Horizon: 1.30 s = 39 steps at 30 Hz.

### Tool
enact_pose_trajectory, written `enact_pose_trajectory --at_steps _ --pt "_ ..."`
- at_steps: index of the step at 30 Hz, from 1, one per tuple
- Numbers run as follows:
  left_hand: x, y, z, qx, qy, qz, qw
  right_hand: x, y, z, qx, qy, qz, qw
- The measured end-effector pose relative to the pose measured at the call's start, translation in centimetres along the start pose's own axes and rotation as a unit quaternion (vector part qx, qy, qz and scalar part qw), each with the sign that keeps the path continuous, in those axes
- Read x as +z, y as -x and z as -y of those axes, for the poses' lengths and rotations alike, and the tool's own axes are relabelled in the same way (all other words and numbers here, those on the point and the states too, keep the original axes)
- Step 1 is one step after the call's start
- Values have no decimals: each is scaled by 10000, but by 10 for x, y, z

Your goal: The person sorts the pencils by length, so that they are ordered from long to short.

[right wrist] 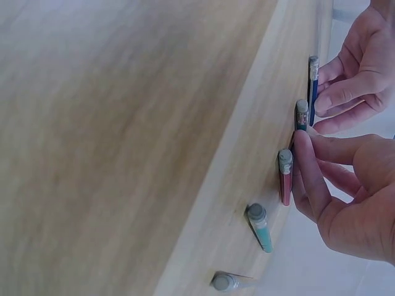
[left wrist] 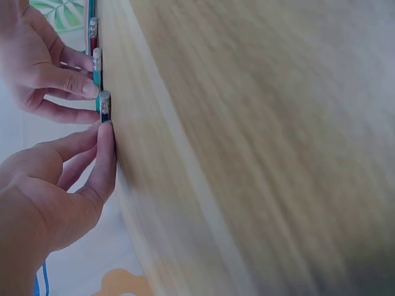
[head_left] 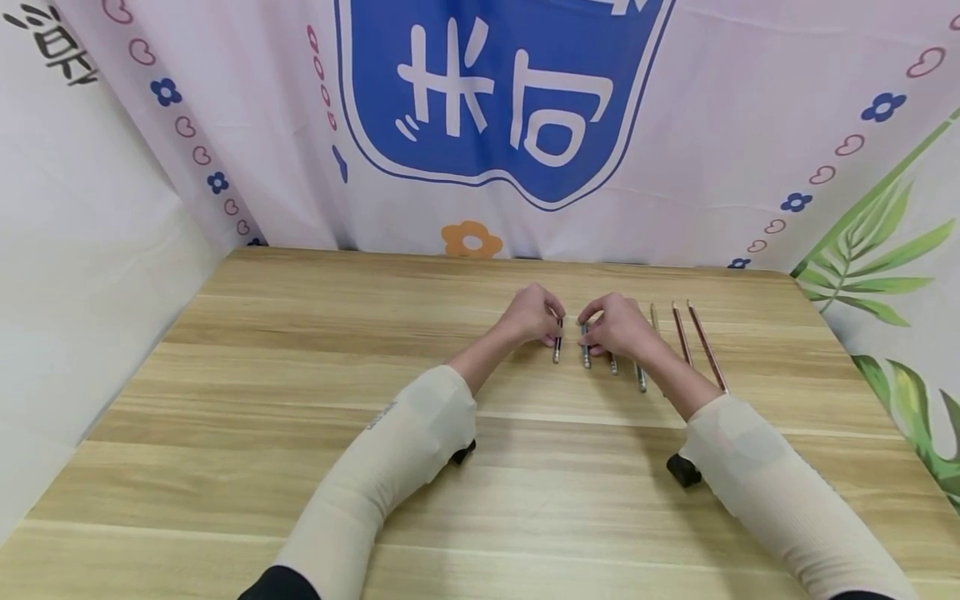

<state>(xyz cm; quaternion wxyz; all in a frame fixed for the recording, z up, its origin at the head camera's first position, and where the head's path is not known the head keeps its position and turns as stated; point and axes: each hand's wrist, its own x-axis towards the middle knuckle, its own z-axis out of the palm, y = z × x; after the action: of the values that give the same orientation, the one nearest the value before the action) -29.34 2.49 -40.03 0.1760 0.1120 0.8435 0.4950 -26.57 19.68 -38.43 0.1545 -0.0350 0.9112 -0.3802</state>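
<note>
Near the table's far edge my left hand [head_left: 534, 315] pinches a dark blue pencil [head_left: 558, 343] between thumb and fingers. Just right of it, my right hand [head_left: 617, 325] pinches a green pencil [right wrist: 301, 115], its eraser end toward me. These two pencils lie side by side on the table, a small gap apart. Beside the right hand come a red pencil [right wrist: 285, 179] and a teal pencil [right wrist: 261, 233], both partly hidden by that hand in the head view. Further right lie a gold-coloured pencil [head_left: 654, 317] and two dark red pencils [head_left: 682, 333], [head_left: 707, 346].
The wooden table [head_left: 262, 400] reaches back to a printed cloth [head_left: 285, 150] hanging along its far edge. A white cloth [head_left: 90, 275] borders the left side, and a leaf-patterned cloth [head_left: 892, 292] the right. Both forearms wear pale sleeves [head_left: 405, 442].
</note>
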Motion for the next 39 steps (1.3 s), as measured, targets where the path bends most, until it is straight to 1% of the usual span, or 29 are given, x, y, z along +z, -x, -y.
enact_pose_trajectory --at_steps 4,10,17,23,26,30,36,39 --pt "-1 2 1 56 273 78 9996 0 -1 -1 6 13 -18 10000" --pt "3 2 3 157 547 105 9983 0 0 -1 28 -16 -26 10000" --pt "6 1 3 177 577 115 9981 -2 0 -1 48 -52 -3 10000" --pt "4 5 4 164 676 181 9974 -2 -1 -2 84 -75 82 9999" --pt "2 7 4 125 775 229 9967 -4 -2 -2 53 -38 127 9999" --pt "-5 9 6 84 739 299 9968 -5 -4 -2 -42 9 156 9999" --pt "-21 16 10 38 633 314 9975 -8 -4 -2 -116 -11 157 9998" --pt "-30 21 13 77 536 285 9981 -12 -2 -1 -147 -25 135 9998"
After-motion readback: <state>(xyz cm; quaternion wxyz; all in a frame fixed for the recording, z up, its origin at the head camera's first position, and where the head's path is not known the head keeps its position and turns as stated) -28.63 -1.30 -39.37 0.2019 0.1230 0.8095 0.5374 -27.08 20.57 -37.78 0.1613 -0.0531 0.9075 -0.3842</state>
